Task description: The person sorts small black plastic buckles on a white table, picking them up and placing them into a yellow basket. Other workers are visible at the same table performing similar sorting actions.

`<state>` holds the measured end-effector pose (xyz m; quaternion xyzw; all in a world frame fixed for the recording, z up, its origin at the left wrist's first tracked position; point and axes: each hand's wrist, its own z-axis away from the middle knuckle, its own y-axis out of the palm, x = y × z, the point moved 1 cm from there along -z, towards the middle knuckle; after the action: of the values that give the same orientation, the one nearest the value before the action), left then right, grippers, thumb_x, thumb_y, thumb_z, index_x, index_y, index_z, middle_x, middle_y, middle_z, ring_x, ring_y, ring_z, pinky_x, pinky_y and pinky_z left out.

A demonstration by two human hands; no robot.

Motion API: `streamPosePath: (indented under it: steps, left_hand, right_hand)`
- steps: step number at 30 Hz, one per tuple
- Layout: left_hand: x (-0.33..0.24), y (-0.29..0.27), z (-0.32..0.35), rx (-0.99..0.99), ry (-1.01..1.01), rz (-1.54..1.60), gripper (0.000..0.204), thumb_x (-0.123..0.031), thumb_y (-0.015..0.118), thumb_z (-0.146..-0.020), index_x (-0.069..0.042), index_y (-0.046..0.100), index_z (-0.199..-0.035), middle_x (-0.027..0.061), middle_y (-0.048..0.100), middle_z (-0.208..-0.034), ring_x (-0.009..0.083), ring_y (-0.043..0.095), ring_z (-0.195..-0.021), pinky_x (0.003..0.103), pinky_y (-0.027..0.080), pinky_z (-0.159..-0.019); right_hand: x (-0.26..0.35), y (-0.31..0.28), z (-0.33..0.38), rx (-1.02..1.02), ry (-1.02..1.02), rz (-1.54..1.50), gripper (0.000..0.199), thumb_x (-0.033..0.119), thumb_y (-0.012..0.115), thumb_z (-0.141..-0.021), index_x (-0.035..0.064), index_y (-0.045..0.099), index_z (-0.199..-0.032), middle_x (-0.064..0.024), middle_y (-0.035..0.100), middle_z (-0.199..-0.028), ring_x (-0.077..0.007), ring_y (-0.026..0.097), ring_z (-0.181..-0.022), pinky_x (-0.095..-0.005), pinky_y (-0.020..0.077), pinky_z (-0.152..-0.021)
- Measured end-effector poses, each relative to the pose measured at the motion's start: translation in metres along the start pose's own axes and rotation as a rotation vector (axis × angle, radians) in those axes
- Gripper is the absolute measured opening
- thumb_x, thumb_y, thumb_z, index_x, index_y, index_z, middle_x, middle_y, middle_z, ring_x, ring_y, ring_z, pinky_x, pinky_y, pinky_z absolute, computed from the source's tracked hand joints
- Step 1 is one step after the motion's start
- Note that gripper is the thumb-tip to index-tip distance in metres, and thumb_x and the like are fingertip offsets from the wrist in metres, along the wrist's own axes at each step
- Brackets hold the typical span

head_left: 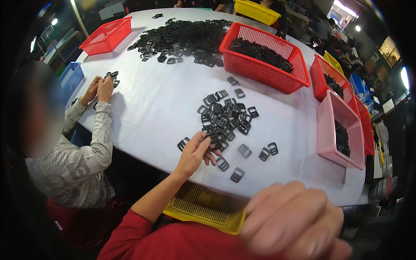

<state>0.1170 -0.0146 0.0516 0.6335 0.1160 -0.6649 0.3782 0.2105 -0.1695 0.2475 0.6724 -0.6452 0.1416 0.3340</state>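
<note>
My left hand (193, 154) reaches over the near edge of a small pile of black plastic strap buckles (227, 115). Its thumb and forefinger are pinched on one dark buckle (211, 138), partly covered by the fingers; the other fingers curl below. Several loose buckles (237, 174) lie to the right of that hand, flat on the white tabletop (151, 110). Large and blurred at the lower right, my right hand (292, 219) is raised near the camera. Its fingers are curled closed, and whatever they may hold is hidden.
A yellow basket (203, 208) sits below the table edge, by my lap. Red baskets (260, 71) and a pink basket (342, 130) with black pieces stand to the right. Beyond lies a large buckle heap (182, 39). At left, a co-worker's hands (100, 89) handle buckles near a blue basket (71, 80).
</note>
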Motion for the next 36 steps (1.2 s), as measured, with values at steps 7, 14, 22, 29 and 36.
streamPosePath:
  steps: [7, 14, 22, 29, 36]
  left_hand:
    - [-0.003, 0.0, 0.01, -0.043, 0.043, -0.045, 0.021, -0.024, 0.041, -0.106, -0.005, 0.048, -0.1, 0.009, 0.064, -0.073, 0.0115, 0.058, -0.052, 0.022, 0.041, -0.048]
    - [-0.008, 0.001, 0.019, -0.012, -0.006, 0.005, 0.021, -0.024, 0.044, -0.105, -0.005, 0.051, -0.105, 0.0068, 0.061, -0.068, 0.01, 0.053, -0.046, 0.021, 0.039, -0.044]
    - [-0.015, 0.02, 0.036, 0.132, -0.179, 0.319, 0.022, -0.028, 0.047, -0.105, -0.007, 0.051, -0.104, 0.006, 0.06, -0.065, 0.0096, 0.052, -0.042, 0.019, 0.036, -0.038]
    - [-0.016, 0.037, 0.044, 0.172, -0.281, 0.448, 0.022, -0.028, 0.045, -0.105, -0.007, 0.05, -0.103, 0.0048, 0.059, -0.064, 0.0093, 0.05, -0.041, 0.019, 0.038, -0.038]
    - [0.012, 0.026, 0.051, 0.139, -0.356, 0.3, 0.02, -0.025, 0.046, -0.105, -0.005, 0.049, -0.104, 0.0058, 0.056, -0.062, 0.0089, 0.048, -0.041, 0.019, 0.038, -0.036]
  right_hand:
    - [-0.003, 0.025, -0.011, 0.124, 0.065, -0.204, 0.028, 0.018, 0.055, -0.092, -0.0021, 0.069, -0.106, -0.0167, 0.068, -0.1, -0.0262, 0.066, -0.087, -0.0371, 0.0526, -0.078]
    - [0.003, -0.001, 0.006, -0.045, -0.002, 0.409, 0.028, 0.009, 0.061, -0.085, 0.0002, 0.069, -0.111, -0.0127, 0.068, -0.104, -0.0231, 0.065, -0.09, -0.0395, 0.0514, -0.078]
    - [-0.101, -0.052, 0.087, 0.321, -0.018, 1.616, 0.031, 0.004, 0.06, -0.08, 0.0016, 0.069, -0.109, -0.0094, 0.067, -0.104, -0.0229, 0.065, -0.091, -0.0387, 0.0501, -0.088]
    - [-0.093, -0.06, 0.093, 0.26, -0.132, 1.625, 0.025, 0.009, 0.059, -0.081, 0.0009, 0.07, -0.102, -0.0094, 0.07, -0.096, -0.0224, 0.068, -0.085, -0.0388, 0.0536, -0.086]
    - [-0.106, -0.049, 0.12, 0.416, 0.251, 1.637, 0.037, 0.008, 0.054, -0.083, -0.0009, 0.065, -0.117, -0.0137, 0.068, -0.109, -0.0262, 0.068, -0.092, -0.0379, 0.0545, -0.086]
